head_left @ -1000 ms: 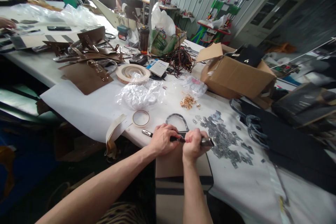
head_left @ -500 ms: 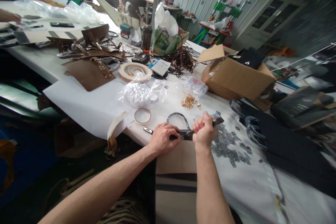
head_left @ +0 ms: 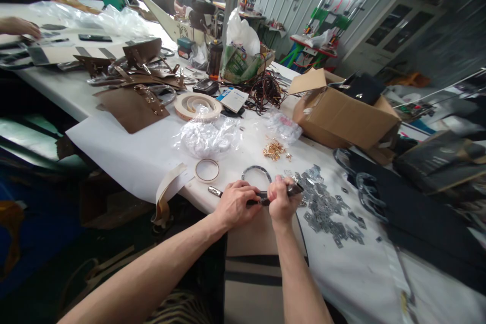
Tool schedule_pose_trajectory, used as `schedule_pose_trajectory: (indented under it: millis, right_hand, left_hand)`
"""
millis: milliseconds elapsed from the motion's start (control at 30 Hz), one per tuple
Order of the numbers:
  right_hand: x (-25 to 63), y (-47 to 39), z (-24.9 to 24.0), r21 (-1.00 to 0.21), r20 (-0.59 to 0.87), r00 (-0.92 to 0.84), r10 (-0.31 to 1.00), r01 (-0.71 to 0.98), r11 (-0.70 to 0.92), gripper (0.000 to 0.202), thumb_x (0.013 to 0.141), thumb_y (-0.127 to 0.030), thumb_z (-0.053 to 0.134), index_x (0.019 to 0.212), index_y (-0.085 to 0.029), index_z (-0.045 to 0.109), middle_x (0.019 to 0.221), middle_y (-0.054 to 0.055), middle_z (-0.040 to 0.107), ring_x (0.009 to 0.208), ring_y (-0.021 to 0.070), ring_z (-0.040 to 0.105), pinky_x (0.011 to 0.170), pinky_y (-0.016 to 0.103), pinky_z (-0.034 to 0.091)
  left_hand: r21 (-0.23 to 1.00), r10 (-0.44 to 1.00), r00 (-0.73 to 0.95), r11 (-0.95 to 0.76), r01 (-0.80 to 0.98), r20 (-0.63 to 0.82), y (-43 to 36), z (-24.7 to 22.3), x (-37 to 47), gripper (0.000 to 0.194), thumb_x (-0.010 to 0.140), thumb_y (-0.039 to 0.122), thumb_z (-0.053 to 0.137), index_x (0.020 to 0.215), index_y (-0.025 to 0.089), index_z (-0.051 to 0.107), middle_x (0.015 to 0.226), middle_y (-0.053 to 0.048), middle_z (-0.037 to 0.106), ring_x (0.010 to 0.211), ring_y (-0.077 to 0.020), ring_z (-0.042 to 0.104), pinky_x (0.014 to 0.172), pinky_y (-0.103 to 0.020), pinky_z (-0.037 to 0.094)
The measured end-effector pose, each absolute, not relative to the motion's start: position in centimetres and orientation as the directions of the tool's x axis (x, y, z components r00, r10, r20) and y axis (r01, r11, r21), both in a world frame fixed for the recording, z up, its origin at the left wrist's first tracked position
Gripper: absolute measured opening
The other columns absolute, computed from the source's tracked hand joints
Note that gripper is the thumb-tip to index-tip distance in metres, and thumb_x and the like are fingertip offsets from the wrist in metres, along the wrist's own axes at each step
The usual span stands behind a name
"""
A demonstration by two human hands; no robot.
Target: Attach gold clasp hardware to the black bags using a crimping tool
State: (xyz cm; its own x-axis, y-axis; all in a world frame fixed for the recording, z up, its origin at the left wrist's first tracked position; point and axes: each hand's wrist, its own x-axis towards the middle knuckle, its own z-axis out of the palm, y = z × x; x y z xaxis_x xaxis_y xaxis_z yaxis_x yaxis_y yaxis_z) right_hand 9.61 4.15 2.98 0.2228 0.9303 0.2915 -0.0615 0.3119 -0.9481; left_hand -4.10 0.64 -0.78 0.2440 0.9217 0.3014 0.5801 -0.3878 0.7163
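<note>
My left hand [head_left: 239, 203] presses down on a dark strap [head_left: 215, 191] at the table's near edge, its fingers bent over it. The strap's metal-tipped end sticks out to the left. Close beside it, my right hand [head_left: 282, 200] is a fist round a dark-handled tool [head_left: 295, 190]; its working end is hidden at the strap, so its exact kind does not show. Behind both hands a looped bag handle [head_left: 255, 168] in clear wrap stands up. A beige panel [head_left: 252, 238] with black bands hangs from the strap towards me.
Small metal plates [head_left: 328, 212] lie scattered right of my hands, gold-coloured fasteners [head_left: 274, 150] behind. A tape roll [head_left: 207, 170], plastic bag [head_left: 208, 136], cardboard box [head_left: 345, 116] and brown leather pieces [head_left: 131, 109] stand about. Another person's hand [head_left: 23, 27] is at far left; someone sits behind.
My right hand has come left and slightly down with the tool, closer to my left hand. The tool's working end no longer shows. My left hand has hardly moved.
</note>
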Motion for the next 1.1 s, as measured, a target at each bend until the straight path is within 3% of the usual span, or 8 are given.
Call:
schedule_pose_trajectory:
  millis: [133,200,333,433,600,733,1100]
  right_hand:
    - [9.7,3.7,5.5,-0.819,0.451,0.273,0.850,-0.251,0.515,0.047,0.096,-0.035,0.066,0.065,-0.023,0.034,0.048,-0.013,0.026,0.037,0.0044,0.021,0.038,0.019,0.024]
    - [9.6,3.7,5.9,-0.782,0.487,0.303,0.819,-0.266,0.564,0.046,0.096,-0.035,0.066,0.065,-0.023,0.034,0.048,-0.014,0.026,0.037,0.0043,0.021,0.038,0.019,0.024]
    - [9.1,3.8,3.7,-0.894,0.330,0.302,0.894,-0.205,0.399,0.048,0.093,-0.037,0.071,0.064,-0.024,0.034,0.046,-0.013,0.030,0.036,0.0047,0.026,0.037,0.020,0.024]
    - [9.2,3.8,2.5,-0.904,0.250,0.323,0.913,-0.259,0.340,0.050,0.092,-0.035,0.072,0.063,-0.024,0.032,0.046,-0.013,0.028,0.035,0.0043,0.024,0.036,0.021,0.021]
    - [9.9,2.4,4.6,-0.831,0.328,0.418,0.847,-0.298,0.469,0.048,0.095,-0.028,0.066,0.063,-0.022,0.031,0.048,-0.013,0.024,0.037,0.0038,0.016,0.038,0.021,0.016]
    - [9.5,0.9,4.4,-0.785,0.412,0.389,0.824,-0.308,0.538,0.044,0.096,-0.024,0.061,0.063,-0.022,0.032,0.047,-0.012,0.024,0.038,0.0049,0.018,0.040,0.022,0.018]
    - [7.9,0.8,0.9,-0.805,0.423,0.418,0.804,-0.234,0.545,0.043,0.099,-0.026,0.060,0.064,-0.023,0.033,0.049,-0.012,0.027,0.039,0.0065,0.023,0.042,0.022,0.023]
  left_hand:
    - [0.707,0.907,0.264,-0.421,0.568,0.328,0.6,-1.0,-4.4,0.013,0.086,0.031,0.079,0.099,0.027,0.079,0.122,0.001,0.078,0.115,-0.0263,0.066,0.102,-0.044,0.049]
    - [0.698,0.902,0.275,-0.432,0.572,0.333,0.6,-1.0,-4.5,0.014,0.087,0.032,0.078,0.100,0.027,0.079,0.123,0.000,0.078,0.116,-0.0263,0.065,0.101,-0.044,0.049]
    - [0.690,0.908,0.272,-0.420,0.589,0.320,0.5,-0.9,-4.3,0.011,0.089,0.034,0.076,0.098,0.028,0.080,0.121,-0.001,0.079,0.116,-0.0258,0.065,0.102,-0.044,0.049]
    - [0.692,0.906,0.275,-0.423,0.585,0.322,0.5,-0.9,-4.3,0.012,0.091,0.034,0.073,0.098,0.028,0.080,0.121,-0.001,0.079,0.115,-0.0252,0.066,0.103,-0.044,0.048]
    - [0.678,0.882,0.334,-0.471,0.564,0.334,0.4,-0.8,-4.9,0.023,0.086,0.035,0.076,0.108,0.028,0.078,0.126,-0.003,0.077,0.119,-0.0266,0.065,0.105,-0.044,0.047]
    - [0.666,0.865,0.382,-0.495,0.557,0.324,0.4,-0.6,-5.3,0.031,0.083,0.037,0.077,0.113,0.027,0.076,0.130,-0.005,0.074,0.122,-0.0285,0.063,0.108,-0.046,0.046]
    - [0.659,0.874,0.362,-0.483,0.576,0.324,0.5,-0.8,-5.0,0.026,0.083,0.036,0.079,0.108,0.027,0.076,0.128,-0.002,0.075,0.119,-0.0263,0.064,0.105,-0.043,0.045]
